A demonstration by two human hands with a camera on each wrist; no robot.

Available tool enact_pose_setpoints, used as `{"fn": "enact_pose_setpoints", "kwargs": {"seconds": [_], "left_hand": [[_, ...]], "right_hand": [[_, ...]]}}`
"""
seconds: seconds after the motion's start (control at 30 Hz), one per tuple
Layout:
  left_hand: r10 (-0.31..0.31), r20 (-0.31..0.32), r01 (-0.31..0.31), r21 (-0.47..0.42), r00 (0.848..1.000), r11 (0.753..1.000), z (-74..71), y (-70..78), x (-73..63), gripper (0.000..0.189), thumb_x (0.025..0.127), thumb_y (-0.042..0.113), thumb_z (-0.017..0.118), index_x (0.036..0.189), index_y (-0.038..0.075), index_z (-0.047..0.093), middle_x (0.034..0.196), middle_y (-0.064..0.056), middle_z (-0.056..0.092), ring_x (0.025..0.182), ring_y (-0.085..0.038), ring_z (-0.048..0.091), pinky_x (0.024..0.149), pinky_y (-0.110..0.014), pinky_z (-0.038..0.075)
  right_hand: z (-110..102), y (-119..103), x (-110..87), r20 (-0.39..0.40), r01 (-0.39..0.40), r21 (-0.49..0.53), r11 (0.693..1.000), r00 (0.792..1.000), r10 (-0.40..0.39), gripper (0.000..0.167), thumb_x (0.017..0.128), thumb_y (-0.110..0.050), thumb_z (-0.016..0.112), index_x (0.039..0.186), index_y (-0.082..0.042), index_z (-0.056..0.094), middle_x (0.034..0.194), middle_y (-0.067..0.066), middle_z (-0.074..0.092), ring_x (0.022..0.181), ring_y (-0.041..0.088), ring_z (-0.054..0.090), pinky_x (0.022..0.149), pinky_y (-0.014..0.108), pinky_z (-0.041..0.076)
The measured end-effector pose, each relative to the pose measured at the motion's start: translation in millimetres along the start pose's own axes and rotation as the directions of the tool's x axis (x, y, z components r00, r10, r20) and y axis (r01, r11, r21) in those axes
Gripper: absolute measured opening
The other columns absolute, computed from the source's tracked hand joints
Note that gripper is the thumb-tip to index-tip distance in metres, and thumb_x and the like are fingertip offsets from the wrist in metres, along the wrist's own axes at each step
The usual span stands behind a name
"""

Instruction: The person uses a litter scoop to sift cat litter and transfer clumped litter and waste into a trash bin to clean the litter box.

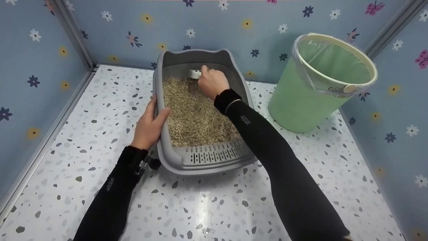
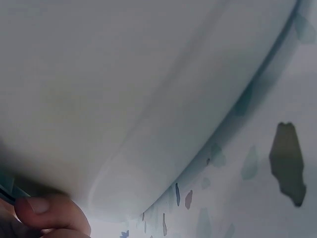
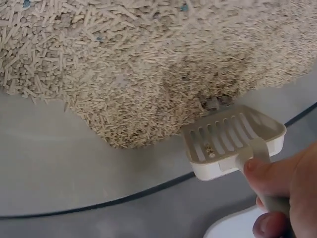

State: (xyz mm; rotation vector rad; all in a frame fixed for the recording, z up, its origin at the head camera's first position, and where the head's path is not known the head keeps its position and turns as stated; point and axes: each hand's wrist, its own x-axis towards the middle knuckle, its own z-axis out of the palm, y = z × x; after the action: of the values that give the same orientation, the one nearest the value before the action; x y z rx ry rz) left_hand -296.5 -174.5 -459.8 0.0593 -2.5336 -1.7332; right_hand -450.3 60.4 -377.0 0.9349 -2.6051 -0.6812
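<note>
A grey litter box (image 1: 174,160) stands on the speckled floor, holding tan pellet litter (image 1: 197,113). My right hand (image 1: 214,82) grips the handle of a slotted litter scoop (image 3: 233,139) near the box's back wall. In the right wrist view the scoop's front edge meets the litter beside a darker clump (image 3: 215,101); a few bits lie on its slots. My left hand (image 1: 148,125) holds the box's left side, thumb over the rim and fingers along the outside. Most of that hand is hidden in the left wrist view, where the box's outer wall (image 2: 124,99) fills the frame.
A green bin (image 1: 301,103) lined with a clear bag stands right of the box, near my right forearm. Flower-patterned panels (image 1: 214,30) rise behind and on both sides. A perforated step (image 1: 214,154) forms the box's front end.
</note>
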Motion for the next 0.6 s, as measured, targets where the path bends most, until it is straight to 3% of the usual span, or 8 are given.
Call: {"fn": "enact_pose_setpoints", "kwargs": {"seconds": [0.2,0.43,0.53,0.6], "left_hand": [[0.022,0.013,-0.022,-0.003,1.000,1.000,-0.9,-0.1,0.8,0.093,0.107,0.073,0.053,0.181,0.032,0.014,0.183,-0.016,0.023,0.163,-0.047,0.032,0.132,-0.061,0.028],[0.011,0.014,-0.011,-0.016,1.000,1.000,-0.7,0.7,0.1,0.091,0.106,0.073,0.055,0.180,0.038,0.015,0.183,-0.016,0.024,0.162,-0.048,0.033,0.132,-0.063,0.027],[0.008,0.012,-0.008,-0.020,1.000,1.000,-0.5,0.4,0.2,0.088,0.107,0.070,0.056,0.180,0.039,0.015,0.182,-0.017,0.025,0.161,-0.049,0.035,0.131,-0.064,0.028],[0.004,0.012,-0.003,-0.024,1.000,1.000,0.0,0.4,0.4,0.088,0.107,0.070,0.056,0.180,0.040,0.015,0.182,-0.017,0.025,0.161,-0.049,0.035,0.131,-0.064,0.029]], "right_hand": [[-1,0,2.8,0.092,0.048,-0.028,0.998,0.995,-0.045,0.045,0.122,-0.010,0.042,0.097,-0.003,0.078,0.125,0.022,0.066,0.070,0.024,0.062,0.073,0.044,0.067],[-22,18,1.0,0.193,0.062,0.142,0.988,0.977,-0.089,0.036,0.117,-0.005,0.052,0.095,-0.005,0.080,0.148,0.019,0.064,0.074,0.028,0.062,0.083,0.046,0.064],[-36,28,0.0,0.236,0.082,0.186,0.979,0.964,-0.126,0.032,0.115,-0.002,0.053,0.095,-0.004,0.078,0.141,0.017,0.067,0.077,0.029,0.062,0.087,0.047,0.062],[-46,34,-0.4,0.273,0.093,0.218,0.972,0.950,-0.152,0.028,0.113,0.000,0.053,0.095,-0.004,0.074,0.126,0.017,0.068,0.078,0.028,0.058,0.086,0.047,0.061]]}}
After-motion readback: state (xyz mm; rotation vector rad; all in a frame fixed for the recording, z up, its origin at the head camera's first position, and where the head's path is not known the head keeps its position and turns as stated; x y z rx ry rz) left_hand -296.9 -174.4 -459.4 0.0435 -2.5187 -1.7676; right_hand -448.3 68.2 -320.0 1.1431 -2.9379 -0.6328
